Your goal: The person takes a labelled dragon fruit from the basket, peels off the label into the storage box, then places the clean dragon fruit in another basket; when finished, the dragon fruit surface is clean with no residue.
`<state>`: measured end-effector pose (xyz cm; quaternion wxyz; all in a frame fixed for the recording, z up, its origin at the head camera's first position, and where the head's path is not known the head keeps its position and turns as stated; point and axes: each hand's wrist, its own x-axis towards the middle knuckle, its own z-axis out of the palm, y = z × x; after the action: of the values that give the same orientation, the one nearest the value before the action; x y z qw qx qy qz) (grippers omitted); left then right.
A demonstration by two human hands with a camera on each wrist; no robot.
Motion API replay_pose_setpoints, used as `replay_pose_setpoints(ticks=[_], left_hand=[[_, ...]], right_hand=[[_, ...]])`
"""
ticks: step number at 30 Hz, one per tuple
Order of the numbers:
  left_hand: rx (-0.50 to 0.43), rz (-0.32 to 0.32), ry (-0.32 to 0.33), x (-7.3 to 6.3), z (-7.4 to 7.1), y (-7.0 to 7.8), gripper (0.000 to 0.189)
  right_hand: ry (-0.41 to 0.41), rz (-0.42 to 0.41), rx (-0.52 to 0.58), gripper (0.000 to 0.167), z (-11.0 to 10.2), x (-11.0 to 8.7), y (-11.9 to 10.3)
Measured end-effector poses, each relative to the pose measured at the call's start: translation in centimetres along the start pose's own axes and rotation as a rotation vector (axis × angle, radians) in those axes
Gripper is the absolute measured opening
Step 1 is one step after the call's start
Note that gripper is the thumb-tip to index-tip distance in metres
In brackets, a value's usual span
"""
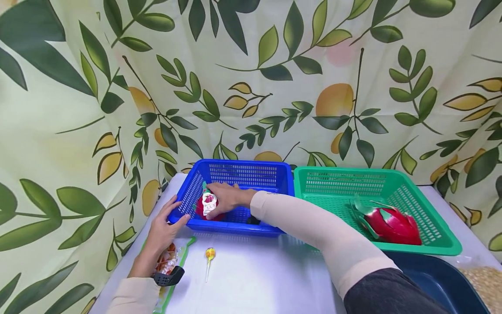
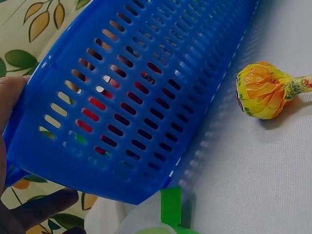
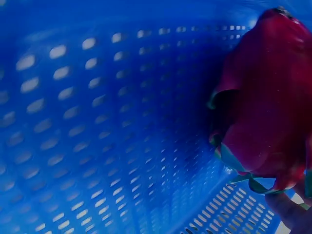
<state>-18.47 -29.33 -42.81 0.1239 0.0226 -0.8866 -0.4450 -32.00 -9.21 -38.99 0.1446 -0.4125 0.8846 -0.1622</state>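
Note:
Inside the blue basket, at its left end, my right hand grips a red dragon fruit with green-tipped scales. A white label with pink print shows on the fruit's near side. The right wrist view has the dragon fruit close against the basket's perforated wall, with fingertips at its lower end. My left hand holds the basket's front left corner, thumb at the front rim and fingers along the left side. Near it on the table lies a yellow-orange wrapped lollipop, stick toward me.
Right of the blue basket stands a green basket with another red dragon fruit. A clear bag with a green zip edge lies under my left forearm. A dark blue tub and a bag of pale grains sit at the right front.

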Motion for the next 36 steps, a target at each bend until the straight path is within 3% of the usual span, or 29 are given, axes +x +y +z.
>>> replay_pose_setpoints(ticks=[8,15,23,30,36], left_hand=[[-0.005,-0.011,-0.003,0.2,0.1,0.0,0.061],[-0.004,-0.004,0.016,0.1,-0.1,-0.1,0.058],[-0.01,-0.011,0.004,-0.1,0.0,-0.1,0.059],[-0.014,-0.005,0.008,-0.1,-0.1,-0.2,0.06],[-0.023,0.004,0.013,-0.1,0.1,-0.2,0.057]], right_hand=[[-0.071,-0.008,-0.113,0.094,-1.1,-1.3,1.7],[-0.169,-0.019,0.008,0.093,-2.2,-2.6,3.6],[-0.133,-0.055,-0.06,0.088,-1.7,-3.0,3.3],[-0.234,-0.156,0.0,0.084,-3.1,-4.2,4.5],[-0.204,-0.146,0.002,0.078,-3.0,-5.3,4.8]])
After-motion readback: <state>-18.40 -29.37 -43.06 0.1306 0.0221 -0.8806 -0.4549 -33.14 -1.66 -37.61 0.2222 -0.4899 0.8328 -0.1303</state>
